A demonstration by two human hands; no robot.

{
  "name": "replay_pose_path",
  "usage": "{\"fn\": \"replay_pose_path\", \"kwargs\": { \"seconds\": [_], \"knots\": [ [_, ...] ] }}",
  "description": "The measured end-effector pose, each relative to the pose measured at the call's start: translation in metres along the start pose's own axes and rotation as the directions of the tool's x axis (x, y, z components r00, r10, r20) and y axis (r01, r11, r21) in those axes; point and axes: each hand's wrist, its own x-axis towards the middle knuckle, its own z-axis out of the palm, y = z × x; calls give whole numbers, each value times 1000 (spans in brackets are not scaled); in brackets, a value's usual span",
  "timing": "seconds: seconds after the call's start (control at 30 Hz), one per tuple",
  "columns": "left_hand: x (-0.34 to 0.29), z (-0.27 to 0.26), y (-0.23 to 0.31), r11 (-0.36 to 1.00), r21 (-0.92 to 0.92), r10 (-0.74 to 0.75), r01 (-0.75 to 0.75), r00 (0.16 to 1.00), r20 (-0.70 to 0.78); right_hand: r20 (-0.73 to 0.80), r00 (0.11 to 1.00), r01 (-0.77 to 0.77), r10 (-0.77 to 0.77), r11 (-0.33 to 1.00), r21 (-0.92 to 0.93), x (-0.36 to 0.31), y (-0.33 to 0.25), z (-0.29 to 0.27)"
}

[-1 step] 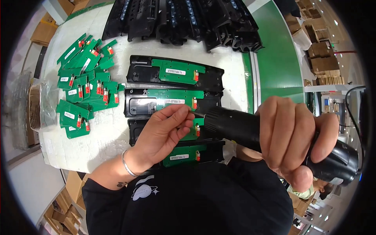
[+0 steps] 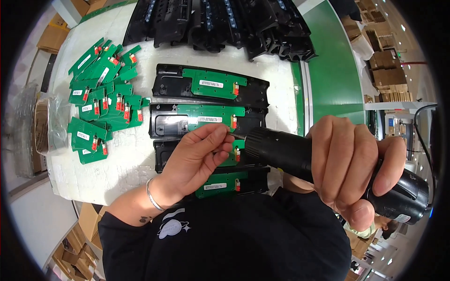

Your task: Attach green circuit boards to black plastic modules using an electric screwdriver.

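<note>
**Pinch at the tip as the right hand (image 2: 349, 166) held firm!**

There it was: the right hand's fingers closed round a black, cylindrical plastic power screwdriver (image 2: 281, 150), its nose pointing left. The left hand (image 2: 194, 157) pinched thumb and forefinger together at the slim metal bit (image 2: 239, 136); whether they gripped anything, one couldn't tell. Below, four long black plastic panels (image 2: 168, 84) lay near to far on the white-topped table (image 2: 129, 175), carrying flat green circuit boards (image 2: 211, 90). Left, more boards sat heaped; far, black moulded plastic housings (image 2: 218, 28).

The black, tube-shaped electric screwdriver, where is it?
In the head view, the screwdriver is right of centre, gripped in the right hand, its thin shaft at the left hand's fingers.
</note>
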Motion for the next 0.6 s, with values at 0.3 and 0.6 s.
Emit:
{"fn": "replay_pose_path", "kwargs": {
  "seconds": [0.3, 0.6],
  "knots": [
    [-11, 15, -12, 999, -12, -31, 32, 998, 62, 63, 995, -71, 78, 991, -116, -5, 21, -5],
    [-21, -3, -7, 943, 293, -173, 155, 984, 39, -411, 888, -242, 206, 970, -35, -17, 77, -21]
  ]
}}
